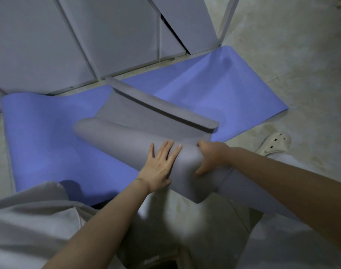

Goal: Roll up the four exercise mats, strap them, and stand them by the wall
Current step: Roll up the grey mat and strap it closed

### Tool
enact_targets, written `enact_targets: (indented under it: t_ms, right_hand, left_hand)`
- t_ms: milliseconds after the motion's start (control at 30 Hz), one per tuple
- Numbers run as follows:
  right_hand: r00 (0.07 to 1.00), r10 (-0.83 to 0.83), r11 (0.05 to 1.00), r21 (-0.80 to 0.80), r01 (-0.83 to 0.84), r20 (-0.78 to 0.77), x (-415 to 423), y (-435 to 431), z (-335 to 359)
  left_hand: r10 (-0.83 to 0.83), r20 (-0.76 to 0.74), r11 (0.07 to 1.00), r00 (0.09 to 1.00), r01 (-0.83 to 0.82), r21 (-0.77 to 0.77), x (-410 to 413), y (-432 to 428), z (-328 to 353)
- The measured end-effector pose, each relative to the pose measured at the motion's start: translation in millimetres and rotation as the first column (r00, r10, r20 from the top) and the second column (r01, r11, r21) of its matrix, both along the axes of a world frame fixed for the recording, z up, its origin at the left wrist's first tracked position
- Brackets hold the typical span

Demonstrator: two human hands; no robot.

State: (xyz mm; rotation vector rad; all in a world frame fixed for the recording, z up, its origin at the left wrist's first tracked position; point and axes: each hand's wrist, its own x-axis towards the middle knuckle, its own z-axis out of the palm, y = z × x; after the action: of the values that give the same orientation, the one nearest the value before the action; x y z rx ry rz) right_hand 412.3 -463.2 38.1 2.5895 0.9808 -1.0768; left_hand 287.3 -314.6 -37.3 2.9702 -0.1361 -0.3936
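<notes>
From the head camera we looked down on a grey mat, partly rolled and lying on top of a blue mat that was spread flat on the concrete floor.

The left hand lay flat on the top of the roll, its fingers straight and fanned, pressing and grasping nothing. The right hand gripped the roll just beside it, fingers curled over the top and thumb tucked under the near side. Both hands sat toward the roll's right portion, and its left end was unheld and well apart from either.

We judged the rolling of this mat to be under way. The roll's long axis ran on a slant, from far left to near right. The loose stretch lay beyond the fingers, toward the padded wall panels, and ended in a curled far edge. So the next push would go away from the body, and the unheld left end might lag and cone the roll.

A cream clog stood on the floor to the right. We saw no strap.
</notes>
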Motion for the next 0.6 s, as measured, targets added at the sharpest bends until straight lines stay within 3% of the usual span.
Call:
enact_targets:
  t_ms: [233,433,600]
  right_hand:
    - [0.985,-0.104,0.994,0.025,0.108,-0.134,-0.5,4.0,-0.9]
    - [0.964,-0.160,0.985,0.032,0.170,-0.213,9.1,2.1,5.7]
    - [0.952,-0.190,0.981,-0.002,0.195,-0.241,21.7,-0.3,12.5]
  left_hand:
    - [-0.004,0.050,0.998,0.999,0.001,0.070,-16.1,-3.2,1.0]
    - [-0.183,0.143,0.969,0.973,0.154,0.195,-3.5,4.5,1.9]
    - [-0.242,0.194,0.969,0.951,0.225,0.106,18.3,12.5,11.0]
